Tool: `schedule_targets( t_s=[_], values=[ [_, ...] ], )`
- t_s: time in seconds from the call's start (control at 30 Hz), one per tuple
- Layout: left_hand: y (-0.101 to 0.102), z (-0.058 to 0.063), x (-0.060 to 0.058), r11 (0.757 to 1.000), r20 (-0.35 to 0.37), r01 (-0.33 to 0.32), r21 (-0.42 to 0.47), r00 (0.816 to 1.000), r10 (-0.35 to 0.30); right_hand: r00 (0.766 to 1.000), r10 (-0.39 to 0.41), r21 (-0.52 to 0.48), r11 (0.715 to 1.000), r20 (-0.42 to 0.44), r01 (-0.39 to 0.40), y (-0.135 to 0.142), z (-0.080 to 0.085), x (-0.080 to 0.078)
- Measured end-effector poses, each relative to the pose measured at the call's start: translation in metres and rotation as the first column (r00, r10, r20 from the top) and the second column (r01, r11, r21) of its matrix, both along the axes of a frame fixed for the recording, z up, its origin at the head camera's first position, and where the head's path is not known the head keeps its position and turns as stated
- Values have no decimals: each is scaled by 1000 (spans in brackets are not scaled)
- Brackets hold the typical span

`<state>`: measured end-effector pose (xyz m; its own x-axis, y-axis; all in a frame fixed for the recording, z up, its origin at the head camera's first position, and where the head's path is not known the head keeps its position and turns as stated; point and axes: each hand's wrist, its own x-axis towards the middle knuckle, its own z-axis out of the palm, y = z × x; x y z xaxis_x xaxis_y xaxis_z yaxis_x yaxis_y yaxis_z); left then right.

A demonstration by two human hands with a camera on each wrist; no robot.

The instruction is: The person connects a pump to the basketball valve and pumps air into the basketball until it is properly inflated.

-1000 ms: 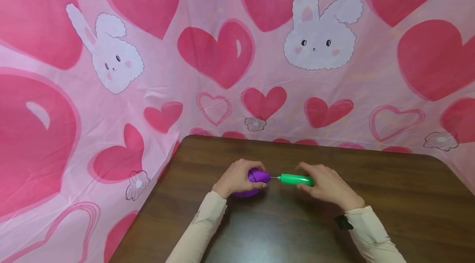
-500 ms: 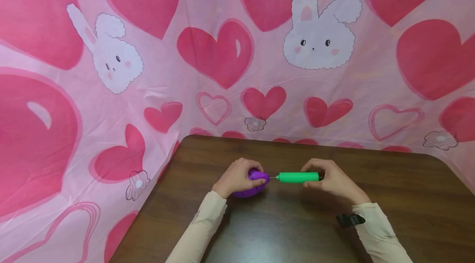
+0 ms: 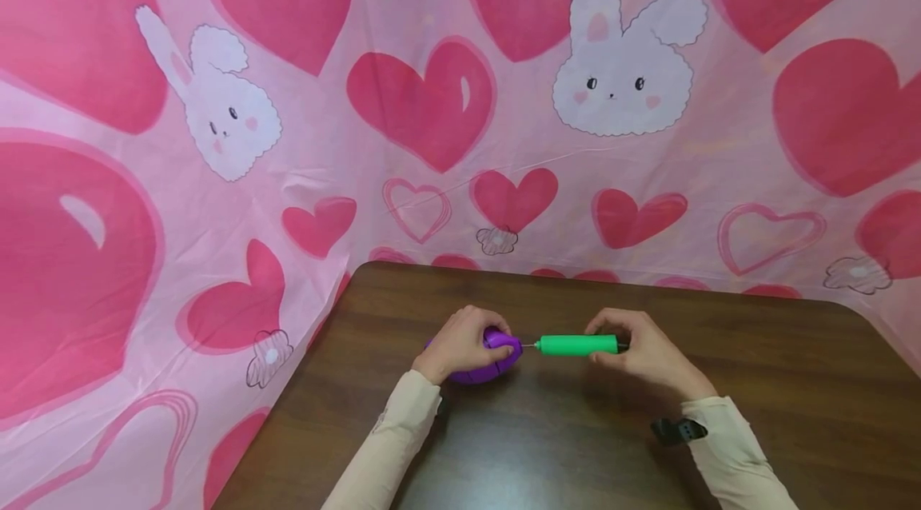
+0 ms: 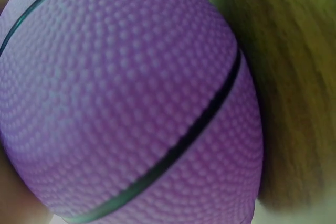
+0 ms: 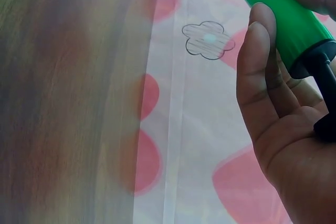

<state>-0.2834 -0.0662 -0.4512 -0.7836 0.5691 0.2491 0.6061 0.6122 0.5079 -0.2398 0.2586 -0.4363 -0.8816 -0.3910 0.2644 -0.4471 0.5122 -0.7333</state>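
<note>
A purple ball (image 3: 489, 370) with dark seams sits at the middle of the table, and my left hand (image 3: 463, 348) grips it from above and the left. The left wrist view shows its pebbled skin (image 4: 126, 77) filling most of the frame. From the ball's right side runs a thin metal needle (image 3: 529, 345) to a green hand pump (image 3: 576, 344), held level. My right hand (image 3: 651, 354) holds the pump's rear end between thumb and fingers. In the right wrist view the black pump handle (image 5: 326, 124) lies against the palm, with a short length of rod showing behind the green barrel (image 5: 286, 22).
The brown wooden table (image 3: 561, 446) extends around both hands. Behind and to its left hangs a pink cloth (image 3: 518, 126) printed with hearts and rabbits. A black strap (image 3: 679, 431) is on the right wrist.
My right hand has shifted right along the pump, so more of the green barrel shows. It has barely moved in the last half second. My left hand keeps its hold on the ball.
</note>
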Motion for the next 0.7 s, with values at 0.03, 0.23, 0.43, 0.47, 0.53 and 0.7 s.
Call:
schedule_targets(
  t_s=[0.03, 0.23, 0.43, 0.47, 0.53, 0.7],
  values=[
    [0, 0, 0, 1000, 4, 1, 5, 1000, -1, 1000, 0, -3, 1000, 2, 0, 0, 0, 0],
    [1, 1, 0, 999, 35, 3, 32, 999, -5, 1000, 9, -17, 1000, 10, -8, -3, -2, -1],
    [1, 2, 0, 999, 73, 9, 54, 997, -12, 1000, 21, -39, 999, 23, -20, -7, -5, -2],
    [1, 3, 0, 998, 76, 12, 58, 997, -16, 999, 23, -42, 999, 24, -22, -7, -6, -2],
    [1, 3, 0, 998, 84, 16, 65, 996, -22, 999, 28, -51, 998, 19, -27, -9, -7, -2],
    [-1, 3, 0, 993, 98, 39, 109, 994, -50, 999, 44, -80, 996, 13, -43, -12, -10, -3]
  ],
)
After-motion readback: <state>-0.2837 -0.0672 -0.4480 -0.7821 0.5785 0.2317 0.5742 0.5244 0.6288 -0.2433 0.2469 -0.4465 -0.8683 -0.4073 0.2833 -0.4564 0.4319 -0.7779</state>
